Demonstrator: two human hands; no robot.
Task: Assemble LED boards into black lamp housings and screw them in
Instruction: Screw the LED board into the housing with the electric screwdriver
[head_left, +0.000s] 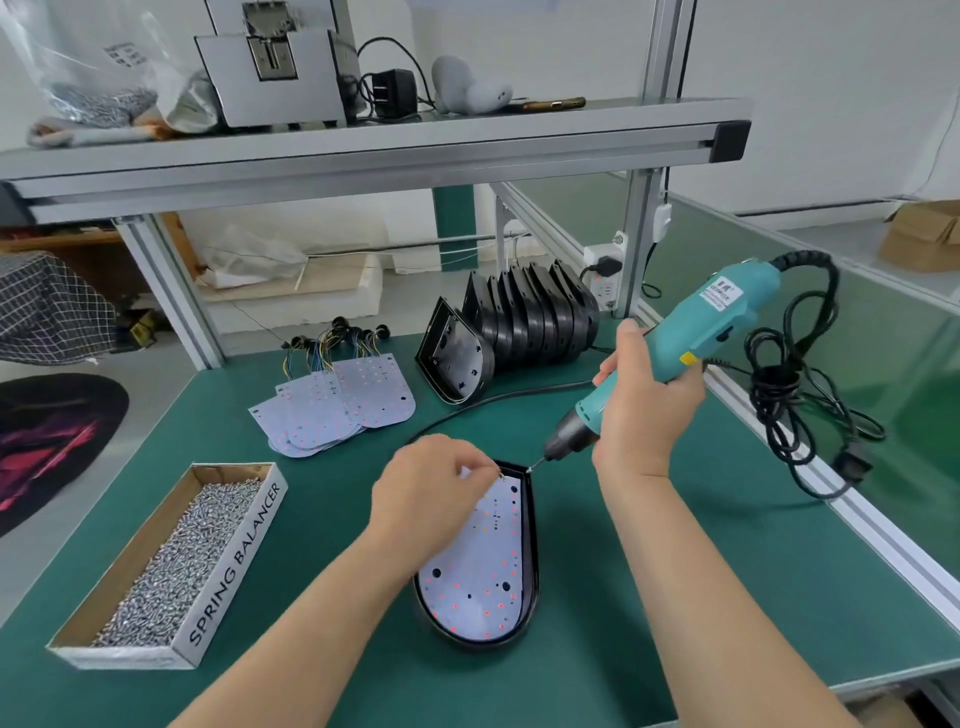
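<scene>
While it lies flat on the green bench top (675, 597) straight before the person, a white LED board (478, 566) is seated inside a black lamp housing (534, 545), whose rim is seen all around it. At the far end of the board a small screw (500, 474) is pinched between the thumb and curled fingers of the left hand (431, 493). Just beside that screw, the bit of a teal electric screwdriver (701, 332) is pointed down at the housing's far right corner; whether the tip touches anything cannot be told. The screwdriver's body is gripped by the right hand (644, 405), with the fingers wrapped round it. A coiled black cable (789, 384) is draped from the tool's rear over the bench edge. To the left, a cardboard box (234, 566) marked SPRING BALANCER is filled with screws. Farther back, a fanned pile of spare boards (337, 410) with wire tails is laid, and to its right a row of empty housings (530, 322) is stood on edge.
</scene>
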